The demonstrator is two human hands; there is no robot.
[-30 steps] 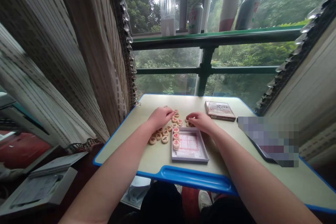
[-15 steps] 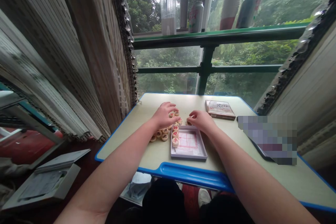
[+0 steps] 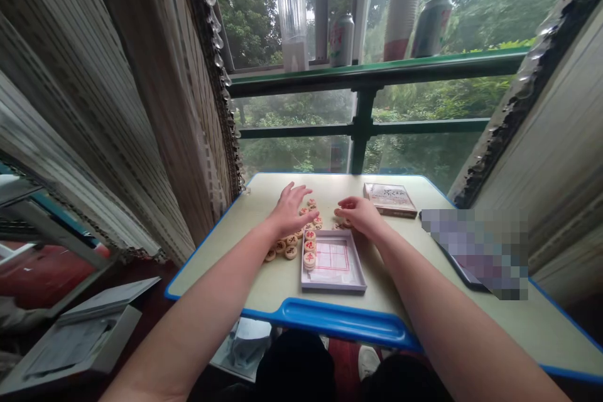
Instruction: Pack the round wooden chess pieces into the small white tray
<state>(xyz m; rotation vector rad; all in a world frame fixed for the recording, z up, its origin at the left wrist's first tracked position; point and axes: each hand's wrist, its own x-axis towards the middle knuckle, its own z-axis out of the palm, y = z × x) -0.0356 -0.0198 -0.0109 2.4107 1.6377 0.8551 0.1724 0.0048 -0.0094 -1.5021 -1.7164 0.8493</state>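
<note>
Spread just over a cluster of round wooden Chinese chess pieces [image 3: 291, 252], my left hand [image 3: 288, 210] is open, its fingers apart and its thumb reaching toward the pieces. My right hand [image 3: 362, 215] is curled at a Chinese chess piece [image 3: 347, 223] right of the cluster; the grip is partly hidden by the hand. Between my forearms lies a shallow white box [image 3: 335, 289] with a red-lined sheet [image 3: 332, 257] inside. Red-marked pieces [image 3: 309, 245] stand in a column along the box's left side, the nearest ones stacked.
A flat case [image 3: 391, 200] lies at the back right of the blue-edged table [image 3: 217, 251]. A blurred-out device [image 3: 471, 254] rests farther right. Cans [image 3: 342, 41] and stacked cups [image 3: 405, 6] stand on the window ledge. Curtains [image 3: 155, 94] flank the table.
My left hand has lifted and spread a little, showing more pieces beneath it. Pieces by my right hand are now more visible. The whole view has shifted slightly.
</note>
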